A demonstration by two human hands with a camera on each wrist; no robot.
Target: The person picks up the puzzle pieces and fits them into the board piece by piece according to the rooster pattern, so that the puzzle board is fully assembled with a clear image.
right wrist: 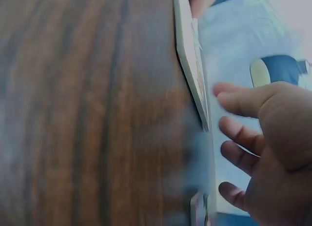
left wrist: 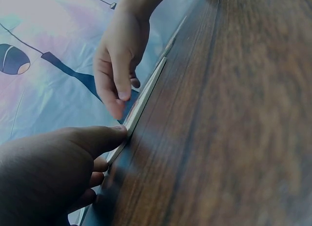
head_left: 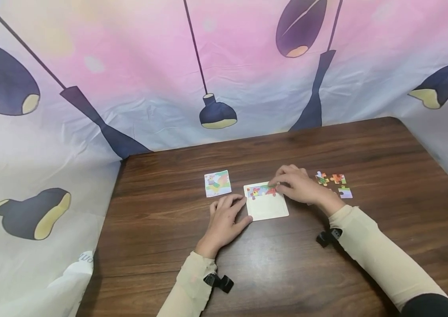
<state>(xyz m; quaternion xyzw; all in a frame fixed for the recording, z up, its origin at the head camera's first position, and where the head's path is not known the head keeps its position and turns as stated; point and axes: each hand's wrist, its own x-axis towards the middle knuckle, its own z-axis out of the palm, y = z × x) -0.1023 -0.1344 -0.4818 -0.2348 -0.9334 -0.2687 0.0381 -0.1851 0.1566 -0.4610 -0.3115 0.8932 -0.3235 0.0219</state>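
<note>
A white puzzle tray (head_left: 266, 209) lies flat on the table, with colourful jigsaw pieces (head_left: 261, 191) along its far edge and pale bare board below them. My left hand (head_left: 224, 222) rests beside it, thumb at the near left corner and forefinger at the left edge. In the left wrist view the thumb (left wrist: 109, 137) touches the tray's rim. Over the far right corner hovers my right hand (head_left: 297, 186), fingers bent loosely downward. The right wrist view shows its thumb and fingers apart, with no piece visible between them.
Several loose jigsaw pieces (head_left: 338, 178) lie right of the tray, partly behind the right wrist. A small square picture card (head_left: 217, 183) sits at the tray's far left. A printed cloth (head_left: 160, 88) hangs behind the brown wooden table (head_left: 160, 211).
</note>
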